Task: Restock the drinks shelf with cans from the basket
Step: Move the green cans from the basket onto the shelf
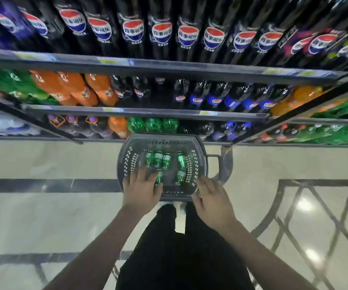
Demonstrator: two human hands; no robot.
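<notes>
**Both hands over the basket of green cans**

A grey plastic basket stands on the pale floor at the foot of the drinks shelf, at twelve o'clock from the person's dark trousers. Green cans lie inside: a row of three toward the far wall, two more at three o'clock of them.

The left hand reaches into the basket's near left part, fingers spread and straight over a partly hidden green can; whether they touch it cannot be told. The right hand hovers at the near right rim, fingers loosely extended, holding nothing.

Cola, orange and green bottles fill the shelves above.
</notes>
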